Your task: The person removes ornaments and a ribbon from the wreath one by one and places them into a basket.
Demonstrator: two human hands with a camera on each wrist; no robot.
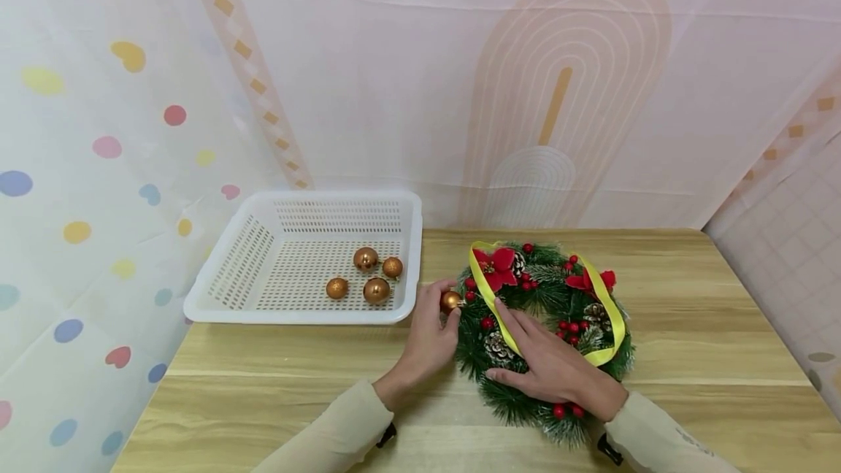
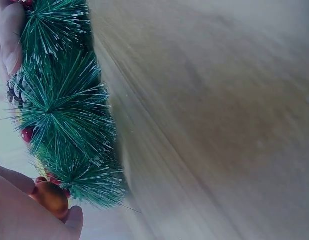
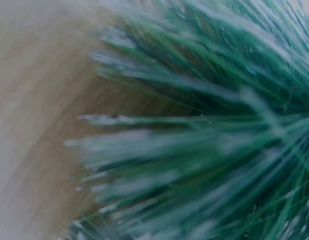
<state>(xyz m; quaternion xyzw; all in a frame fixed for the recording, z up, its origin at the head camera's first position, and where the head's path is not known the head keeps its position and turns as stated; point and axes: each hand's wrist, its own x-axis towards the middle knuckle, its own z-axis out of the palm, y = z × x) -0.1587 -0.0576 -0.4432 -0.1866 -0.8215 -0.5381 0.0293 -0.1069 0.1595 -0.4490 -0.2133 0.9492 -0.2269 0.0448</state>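
Observation:
A green Christmas wreath point(image 1: 519, 404) with red berries, red flowers and pinecones lies on the table. A yellow ribbon point(image 1: 616, 320) loops over its top. At the wreath's left edge my left hand point(image 1: 428, 334) pinches a gold bauble point(image 1: 450, 302) between thumb and fingers; the left wrist view shows this bauble point(image 2: 52, 199) right against the needles. My right hand point(image 1: 548, 362) rests across the wreath's front, fingers extended over the ribbon and pinecone. Only blurred green needles point(image 3: 219, 150) and wood show in the right wrist view.
A white perforated basket point(image 1: 302, 315) stands at the back left of the wooden table point(image 1: 696, 327). Several gold baubles point(image 1: 377, 290) lie in its right part. A patterned cloth point(image 1: 368, 93) hangs behind the table's back edge.

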